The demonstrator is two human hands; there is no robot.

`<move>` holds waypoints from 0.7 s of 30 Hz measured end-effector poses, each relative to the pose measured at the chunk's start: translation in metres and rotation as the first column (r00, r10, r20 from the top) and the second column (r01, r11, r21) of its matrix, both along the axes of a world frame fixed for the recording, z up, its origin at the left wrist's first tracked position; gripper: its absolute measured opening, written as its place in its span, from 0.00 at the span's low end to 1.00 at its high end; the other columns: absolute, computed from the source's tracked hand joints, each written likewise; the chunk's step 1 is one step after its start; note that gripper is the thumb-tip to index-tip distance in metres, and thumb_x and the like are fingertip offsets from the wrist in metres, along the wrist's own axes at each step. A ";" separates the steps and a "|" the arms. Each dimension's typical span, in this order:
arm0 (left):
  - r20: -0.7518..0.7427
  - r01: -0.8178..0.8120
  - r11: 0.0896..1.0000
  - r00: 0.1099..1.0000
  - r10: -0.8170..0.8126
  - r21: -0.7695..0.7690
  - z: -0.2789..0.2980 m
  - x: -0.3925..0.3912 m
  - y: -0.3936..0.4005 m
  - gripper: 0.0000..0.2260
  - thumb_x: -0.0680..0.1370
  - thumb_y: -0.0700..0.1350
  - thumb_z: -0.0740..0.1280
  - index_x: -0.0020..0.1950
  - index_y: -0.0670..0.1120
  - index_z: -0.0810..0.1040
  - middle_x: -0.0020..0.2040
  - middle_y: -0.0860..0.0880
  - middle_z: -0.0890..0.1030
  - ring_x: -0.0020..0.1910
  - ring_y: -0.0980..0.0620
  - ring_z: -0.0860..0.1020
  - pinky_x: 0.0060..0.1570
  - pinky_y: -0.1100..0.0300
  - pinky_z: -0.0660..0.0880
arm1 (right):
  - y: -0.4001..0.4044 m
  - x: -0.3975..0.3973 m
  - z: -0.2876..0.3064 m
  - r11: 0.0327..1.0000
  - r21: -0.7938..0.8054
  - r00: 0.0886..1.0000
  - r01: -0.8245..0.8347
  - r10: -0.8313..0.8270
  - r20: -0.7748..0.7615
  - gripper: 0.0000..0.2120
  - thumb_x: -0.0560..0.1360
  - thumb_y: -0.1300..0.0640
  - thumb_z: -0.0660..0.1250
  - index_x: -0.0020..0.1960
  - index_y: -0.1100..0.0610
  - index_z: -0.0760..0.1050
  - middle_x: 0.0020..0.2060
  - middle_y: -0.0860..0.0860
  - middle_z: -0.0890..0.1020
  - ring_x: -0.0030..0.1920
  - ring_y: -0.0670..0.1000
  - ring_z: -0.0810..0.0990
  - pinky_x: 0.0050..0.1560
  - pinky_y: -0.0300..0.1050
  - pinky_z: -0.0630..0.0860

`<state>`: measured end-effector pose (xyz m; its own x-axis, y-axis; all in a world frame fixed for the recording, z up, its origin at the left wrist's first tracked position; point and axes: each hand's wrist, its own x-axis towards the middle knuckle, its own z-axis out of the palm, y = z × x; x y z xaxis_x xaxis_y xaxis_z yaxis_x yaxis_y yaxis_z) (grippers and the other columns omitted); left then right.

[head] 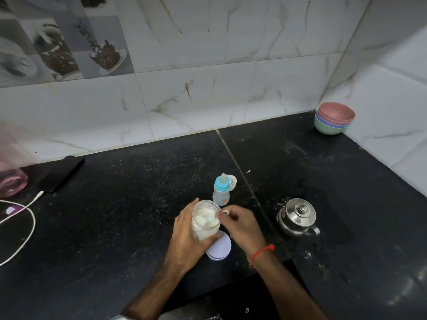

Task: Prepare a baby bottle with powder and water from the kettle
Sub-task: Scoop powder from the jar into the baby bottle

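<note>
My left hand (186, 236) grips an open clear jar of white powder (205, 221), tilted toward me above the black counter. My right hand (240, 224) pinches the handle of a small scoop (216, 217) that reaches into the jar's mouth. Just behind the jar stands the baby bottle (221, 191), upright, with its blue collar and teat on. A steel kettle (297, 217) with its lid on sits to the right of my right hand. The jar's pale lid (219, 247) lies flat on the counter under my hands.
A stack of coloured bowls (333, 121) sits in the far right corner. A black phone (61, 174) with a white cable (20, 218) lies at the left, beside a pink container (11, 179). A small clear cap (232, 181) rests behind the bottle. Spilled specks dot the counter near the kettle.
</note>
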<state>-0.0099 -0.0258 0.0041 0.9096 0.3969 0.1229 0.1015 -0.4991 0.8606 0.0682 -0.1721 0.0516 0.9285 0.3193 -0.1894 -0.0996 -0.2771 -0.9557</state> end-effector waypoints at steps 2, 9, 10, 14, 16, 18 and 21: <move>0.005 0.007 1.000 1.000 -0.007 0.002 0.000 -0.003 0.000 0.48 0.64 0.68 0.77 0.79 0.53 0.66 0.76 0.62 0.68 0.75 0.59 0.67 0.74 0.57 0.67 | 0.005 -0.003 -0.004 0.992 -0.109 0.990 -0.068 0.081 0.114 0.04 0.74 0.53 0.76 0.47 0.51 0.83 0.38 0.48 0.78 0.39 0.44 0.76 0.44 0.36 0.73; 0.024 -0.188 0.976 0.981 0.192 -0.106 -0.007 -0.013 0.022 0.44 0.63 0.52 0.86 0.75 0.58 0.68 0.72 0.57 0.74 0.72 0.56 0.73 0.73 0.47 0.72 | -0.003 -0.010 -0.030 0.929 -0.366 0.920 -0.048 0.184 0.346 0.21 0.76 0.43 0.72 0.67 0.46 0.73 0.51 0.44 0.74 0.52 0.45 0.73 0.54 0.42 0.74; 0.025 -0.210 0.971 0.976 0.214 -0.113 -0.008 -0.013 0.027 0.43 0.64 0.52 0.86 0.74 0.58 0.69 0.71 0.57 0.75 0.71 0.55 0.74 0.72 0.47 0.73 | -0.004 -0.012 -0.037 0.858 -0.501 0.892 -0.112 0.310 0.330 0.26 0.76 0.39 0.71 0.71 0.44 0.71 0.58 0.45 0.74 0.60 0.48 0.73 0.61 0.47 0.74; -0.005 -0.222 0.969 0.975 0.222 -0.108 -0.012 -0.014 0.039 0.41 0.64 0.52 0.85 0.73 0.57 0.70 0.69 0.58 0.76 0.68 0.56 0.75 0.70 0.50 0.74 | -0.002 -0.021 -0.053 0.489 -0.795 0.769 -0.358 0.637 0.046 0.38 0.75 0.35 0.67 0.80 0.37 0.55 0.80 0.49 0.56 0.79 0.58 0.54 0.76 0.58 0.57; -0.028 -0.205 0.972 0.979 0.203 -0.112 -0.015 -0.016 0.040 0.42 0.64 0.52 0.86 0.73 0.58 0.69 0.68 0.59 0.77 0.67 0.56 0.75 0.69 0.53 0.74 | -0.001 -0.023 -0.059 0.430 -0.827 0.724 -0.362 0.688 0.040 0.34 0.78 0.39 0.66 0.80 0.37 0.56 0.81 0.49 0.55 0.78 0.59 0.54 0.75 0.60 0.55; -0.041 -0.192 0.975 0.981 0.189 -0.112 -0.017 -0.017 0.039 0.42 0.63 0.52 0.86 0.72 0.59 0.69 0.67 0.61 0.77 0.66 0.57 0.75 0.68 0.56 0.73 | -0.002 -0.023 -0.062 0.409 -0.847 0.705 -0.340 0.707 0.059 0.31 0.79 0.42 0.65 0.79 0.38 0.59 0.79 0.48 0.59 0.76 0.57 0.59 0.73 0.58 0.58; -0.042 -0.177 0.978 0.984 0.174 -0.111 -0.018 -0.017 0.035 0.42 0.63 0.51 0.86 0.71 0.61 0.68 0.65 0.64 0.76 0.65 0.60 0.75 0.64 0.66 0.70 | -0.005 -0.019 -0.064 0.453 -0.832 0.729 -0.321 0.679 0.089 0.33 0.78 0.44 0.66 0.80 0.39 0.59 0.76 0.46 0.63 0.73 0.55 0.64 0.70 0.57 0.61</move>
